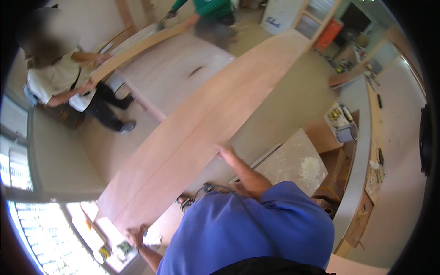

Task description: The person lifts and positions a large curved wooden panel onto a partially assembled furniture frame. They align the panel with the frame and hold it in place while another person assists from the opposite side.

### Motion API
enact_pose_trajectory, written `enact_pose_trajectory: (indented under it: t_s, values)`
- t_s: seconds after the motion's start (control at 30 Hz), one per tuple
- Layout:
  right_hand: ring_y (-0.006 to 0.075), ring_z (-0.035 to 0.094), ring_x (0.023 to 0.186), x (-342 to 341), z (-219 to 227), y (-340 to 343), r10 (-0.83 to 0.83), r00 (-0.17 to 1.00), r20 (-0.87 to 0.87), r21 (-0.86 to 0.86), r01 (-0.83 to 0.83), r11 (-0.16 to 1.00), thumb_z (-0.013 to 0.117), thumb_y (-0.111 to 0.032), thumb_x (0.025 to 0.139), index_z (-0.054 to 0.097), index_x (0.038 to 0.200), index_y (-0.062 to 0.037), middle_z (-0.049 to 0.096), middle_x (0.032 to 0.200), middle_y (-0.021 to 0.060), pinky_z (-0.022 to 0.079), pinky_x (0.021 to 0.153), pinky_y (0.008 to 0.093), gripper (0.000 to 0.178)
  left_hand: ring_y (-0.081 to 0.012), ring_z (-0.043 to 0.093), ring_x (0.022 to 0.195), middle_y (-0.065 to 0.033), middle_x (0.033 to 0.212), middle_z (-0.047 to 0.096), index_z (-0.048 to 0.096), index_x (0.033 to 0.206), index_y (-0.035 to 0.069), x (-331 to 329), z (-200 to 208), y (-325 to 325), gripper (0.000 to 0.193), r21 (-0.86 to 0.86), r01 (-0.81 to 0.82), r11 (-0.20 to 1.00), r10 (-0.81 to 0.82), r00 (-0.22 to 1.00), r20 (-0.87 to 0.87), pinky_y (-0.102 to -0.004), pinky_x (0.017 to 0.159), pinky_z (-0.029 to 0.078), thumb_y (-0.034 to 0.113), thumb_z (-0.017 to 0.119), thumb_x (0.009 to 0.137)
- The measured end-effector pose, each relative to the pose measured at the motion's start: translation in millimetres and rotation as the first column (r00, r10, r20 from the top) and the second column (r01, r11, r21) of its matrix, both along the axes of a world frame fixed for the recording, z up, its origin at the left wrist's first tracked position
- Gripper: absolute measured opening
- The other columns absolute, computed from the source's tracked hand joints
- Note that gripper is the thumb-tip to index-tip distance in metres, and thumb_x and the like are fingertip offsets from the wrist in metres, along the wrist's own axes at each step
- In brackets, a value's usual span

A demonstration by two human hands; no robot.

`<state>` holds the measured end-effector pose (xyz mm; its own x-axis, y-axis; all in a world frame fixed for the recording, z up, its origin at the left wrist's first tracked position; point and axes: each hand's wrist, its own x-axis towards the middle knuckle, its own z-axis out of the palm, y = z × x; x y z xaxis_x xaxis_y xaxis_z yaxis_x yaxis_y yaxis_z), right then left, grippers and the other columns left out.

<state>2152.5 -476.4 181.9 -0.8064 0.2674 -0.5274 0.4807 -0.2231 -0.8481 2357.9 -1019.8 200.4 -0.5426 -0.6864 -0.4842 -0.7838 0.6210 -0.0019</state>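
A long, pale brown wooden panel (197, 121) runs from the lower left up to the upper right, with a thin dark line along its length. My left hand (134, 236) is closed on the panel's near left corner, its fingers partly hidden. My right hand (224, 151) grips the near long edge about halfway along, a few fingertips showing on top. A corded tool (184, 200), partly hidden by my blue shirt, lies between my hands, just off the panel's near edge.
A person (59, 85) at the left and another in green (213, 11) at the back hold a narrow board (133, 51) over a wide table (178, 68). At the right stand a stained board (293, 165) and a workbench (355, 192) with tools. Cans (123, 250) stand by the window.
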Motion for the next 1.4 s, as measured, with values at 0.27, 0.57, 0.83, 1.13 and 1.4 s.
enact_pose_trajectory:
  t_s: [0.27, 0.57, 0.83, 1.13, 1.4]
  values:
    - [0.0111, 0.054, 0.046, 4, -2, 5, 0.005, 0.997, 0.082, 0.136, -0.017, 0.991, 0.061, -0.031, 0.077, 0.054, 0.085, -0.0076, 0.059, 0.066, 0.0051, 0.041, 0.038, 0.0220, 0.026, -0.0428, 0.007, 0.128, -0.0340, 0.135, 0.008, 0.011, 0.136, 0.003, -10, 10, 15, 0.117, 0.033, -0.057, 0.998, 0.061, 0.990, -0.130, -0.0482, 0.103, 0.010, 0.063, 0.068, 0.054]
    - [0.0116, 0.056, 0.048, 3, -1, 3, 0.024, 0.994, 0.109, 0.121, -0.037, 0.992, 0.061, -0.033, 0.077, 0.055, 0.085, -0.0085, 0.059, 0.067, 0.0046, 0.042, 0.041, 0.0222, 0.027, -0.0435, 0.013, 0.127, -0.0334, 0.135, 0.012, 0.017, 0.135, 0.003, -2, -1, 14, 0.114, -0.022, -0.077, 0.997, 0.070, 0.971, -0.230, -0.0480, 0.103, 0.013, 0.059, 0.071, 0.052]
    - [0.0121, 0.056, 0.049, 2, -1, 1, 0.011, 0.991, 0.131, 0.110, -0.025, 0.994, 0.061, -0.033, 0.076, 0.055, 0.085, -0.0083, 0.059, 0.067, 0.0046, 0.041, 0.041, 0.0228, 0.027, -0.0441, 0.012, 0.127, -0.0332, 0.135, 0.012, 0.017, 0.135, 0.003, -4, 5, 17, 0.114, -0.031, -0.093, 0.995, 0.084, 0.971, -0.225, -0.0479, 0.103, 0.014, 0.059, 0.072, 0.052]
    - [0.0108, 0.053, 0.046, 5, -15, 7, 0.006, 0.997, 0.077, 0.068, -0.011, 0.998, 0.060, -0.031, 0.077, 0.056, 0.083, -0.0085, 0.058, 0.064, 0.0039, 0.039, 0.038, 0.0225, 0.024, -0.0392, 0.020, 0.126, -0.0334, 0.132, 0.020, 0.019, 0.134, 0.002, -17, 6, 10, 0.115, -0.049, 0.024, 0.999, -0.030, 0.992, -0.126, -0.0428, 0.103, 0.019, 0.065, 0.068, 0.051]
    - [0.0100, 0.045, 0.042, 6, -1, 5, 0.003, 1.000, -0.016, 0.031, -0.003, 1.000, 0.055, -0.017, 0.080, 0.053, 0.088, -0.0038, 0.051, 0.062, 0.0035, 0.027, 0.031, 0.0212, 0.016, -0.0403, 0.014, 0.128, -0.0325, 0.134, 0.015, 0.016, 0.135, 0.004, -6, 6, 13, 0.117, -0.030, -0.027, 0.999, 0.025, 0.998, -0.060, -0.0452, 0.103, 0.015, 0.069, 0.065, 0.051]
